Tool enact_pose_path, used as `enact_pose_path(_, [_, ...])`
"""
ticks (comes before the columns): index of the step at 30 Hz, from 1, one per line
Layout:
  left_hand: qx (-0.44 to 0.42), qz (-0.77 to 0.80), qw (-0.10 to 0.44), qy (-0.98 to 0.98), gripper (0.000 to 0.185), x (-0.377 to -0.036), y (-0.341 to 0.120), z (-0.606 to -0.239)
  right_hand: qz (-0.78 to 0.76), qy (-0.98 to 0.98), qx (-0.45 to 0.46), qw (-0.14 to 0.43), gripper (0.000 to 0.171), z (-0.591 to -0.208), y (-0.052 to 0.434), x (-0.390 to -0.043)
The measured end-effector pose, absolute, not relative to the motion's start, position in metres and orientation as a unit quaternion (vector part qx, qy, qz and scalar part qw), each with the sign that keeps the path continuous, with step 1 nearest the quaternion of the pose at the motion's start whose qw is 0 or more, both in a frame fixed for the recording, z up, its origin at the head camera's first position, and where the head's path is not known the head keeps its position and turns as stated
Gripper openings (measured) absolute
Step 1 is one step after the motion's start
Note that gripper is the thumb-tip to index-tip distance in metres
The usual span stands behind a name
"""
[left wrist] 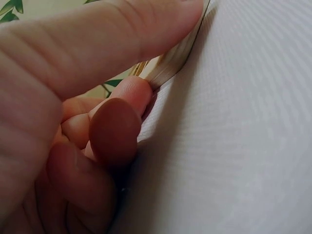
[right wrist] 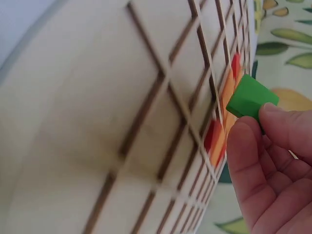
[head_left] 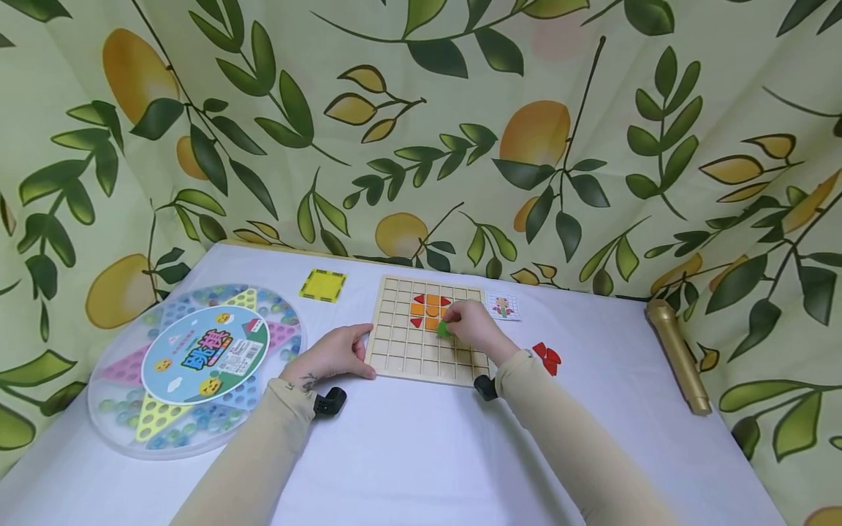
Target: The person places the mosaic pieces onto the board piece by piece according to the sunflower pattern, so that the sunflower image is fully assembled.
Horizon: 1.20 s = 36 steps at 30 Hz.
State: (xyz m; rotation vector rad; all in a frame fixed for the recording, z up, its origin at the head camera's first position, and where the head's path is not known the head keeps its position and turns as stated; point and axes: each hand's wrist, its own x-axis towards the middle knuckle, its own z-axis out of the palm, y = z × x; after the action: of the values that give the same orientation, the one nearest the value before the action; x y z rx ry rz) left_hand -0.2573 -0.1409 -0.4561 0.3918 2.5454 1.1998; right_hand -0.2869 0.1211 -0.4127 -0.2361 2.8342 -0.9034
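Observation:
A wooden grid board (head_left: 401, 351) lies flat on the white table, with orange and red pieces (head_left: 430, 308) set in its upper cells. My right hand (head_left: 475, 326) hovers over the board and pinches a small green square piece (head_left: 444, 329) between thumb and fingers; the right wrist view shows the green piece (right wrist: 250, 97) just above the grid (right wrist: 161, 83), beside the orange and red pieces. My left hand (head_left: 332, 353) rests on the table and holds the board's left edge (left wrist: 170, 61), fingers curled against it.
A round clear marble game case (head_left: 191, 365) lies at the left. A yellow square card (head_left: 323, 285) and a small pattern card (head_left: 503, 307) flank the board's top. Loose red pieces (head_left: 547, 357) lie right of the board. A gold cylinder (head_left: 677, 354) lies at the right edge.

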Motion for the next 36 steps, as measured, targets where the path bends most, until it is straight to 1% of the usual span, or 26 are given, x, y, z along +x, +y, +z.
enact_pose_path(8, [0.137, 0.42, 0.153, 0.884, 0.094, -0.257, -0.14, -0.455, -0.271, 0.953, -0.112, 0.081, 0.01, -0.422, 0.099, -0.289])
enact_pose_path(21, [0.141, 0.41, 0.151, 0.888, 0.094, -0.256, -0.141, -0.454, -0.233, 0.963, -0.108, 0.08, 0.014, -0.424, 0.092, -0.283])
enact_pose_path(24, [0.138, 0.413, 0.151, 0.887, 0.094, -0.256, -0.141, -0.455, -0.237, 0.963, -0.108, 0.07, 0.015, -0.421, 0.094, -0.281])
enact_pose_path(28, [0.145, 0.411, 0.15, 0.887, 0.094, -0.258, -0.142, -0.456, -0.255, 0.96, -0.102, 0.058, 0.017, -0.409, 0.11, -0.277])
enact_pose_path(32, [0.145, 0.409, 0.15, 0.888, 0.094, -0.258, -0.142, -0.456, -0.276, 0.957, -0.065, 0.06, 0.019, -0.396, 0.142, -0.27])
enact_pose_path(36, [0.139, 0.41, 0.15, 0.889, 0.094, -0.257, -0.142, -0.456, -0.272, 0.96, -0.019, 0.07, 0.021, -0.396, 0.177, -0.256])
